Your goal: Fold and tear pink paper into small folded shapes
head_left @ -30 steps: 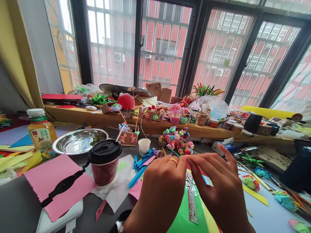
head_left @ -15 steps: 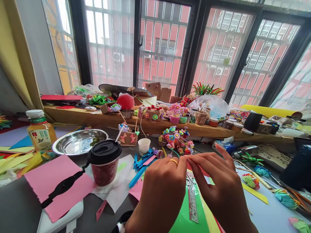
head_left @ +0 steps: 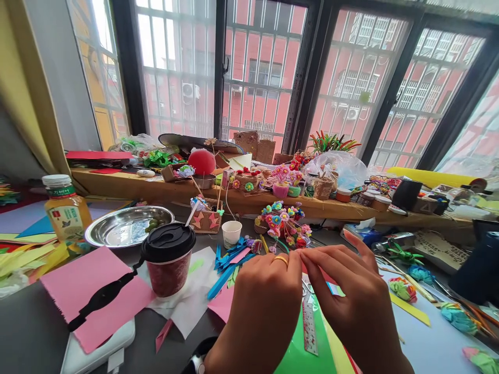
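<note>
My left hand [head_left: 267,298], with a ring on one finger, is closed with its fingers curled in. Its fingertips meet those of my right hand [head_left: 349,291], whose thumb and forefinger are pinched together while another finger points up. Whatever lies between the fingertips is too small or hidden to make out. Under the hands lie a green sheet [head_left: 290,350] and a clear ruler with red markings [head_left: 310,328]. Scissors [head_left: 307,287] are partly hidden behind my left hand. Blue paper strips [head_left: 222,280] and pink paper [head_left: 221,306] lie left of my left hand.
A lidded cup [head_left: 168,270] stands on white tissue, near a steel plate [head_left: 103,241] and a juice bottle [head_left: 67,210]. Behind are a paper cup [head_left: 231,234] and crocheted flowers [head_left: 283,221]. Crumpled paper balls [head_left: 403,290] lie at right. Crafts crowd the windowsill [head_left: 156,191].
My left hand has shifted very slightly to the right. The fingertips of both hands stay together, and the view has moved only a little.
</note>
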Tool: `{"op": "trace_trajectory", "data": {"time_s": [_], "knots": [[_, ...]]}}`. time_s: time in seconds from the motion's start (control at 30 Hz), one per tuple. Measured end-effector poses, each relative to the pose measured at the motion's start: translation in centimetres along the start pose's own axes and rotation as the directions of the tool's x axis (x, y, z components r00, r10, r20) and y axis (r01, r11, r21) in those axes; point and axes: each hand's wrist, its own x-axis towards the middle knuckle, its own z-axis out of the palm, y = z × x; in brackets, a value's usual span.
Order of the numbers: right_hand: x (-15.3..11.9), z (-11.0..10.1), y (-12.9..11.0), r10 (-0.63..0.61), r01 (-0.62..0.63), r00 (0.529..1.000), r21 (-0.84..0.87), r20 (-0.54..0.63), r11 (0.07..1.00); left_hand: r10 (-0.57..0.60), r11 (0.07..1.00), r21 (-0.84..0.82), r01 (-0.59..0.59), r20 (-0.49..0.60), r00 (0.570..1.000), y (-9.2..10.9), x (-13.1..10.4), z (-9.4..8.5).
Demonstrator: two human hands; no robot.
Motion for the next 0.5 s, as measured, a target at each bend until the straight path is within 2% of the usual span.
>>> {"op": "trace_trajectory", "data": {"time_s": [0.27, 0.5], "knots": [[-0.01, 0.14, -0.07, -0.004, 0.003, 1.000, -0.017, -0.005, 1.000, -0.009, 1.000, 0.007, 0.009, 0.031, 0.999, -0.07, 0.00, -0.04], [-0.07, 0.04, -0.03, -0.002, 0.002, 1.000, -0.004, 0.009, 1.000, -0.015, 1.000, 0.027, 0.015, 0.001, 1.000, 0.09, 0.00, -0.19]]}}
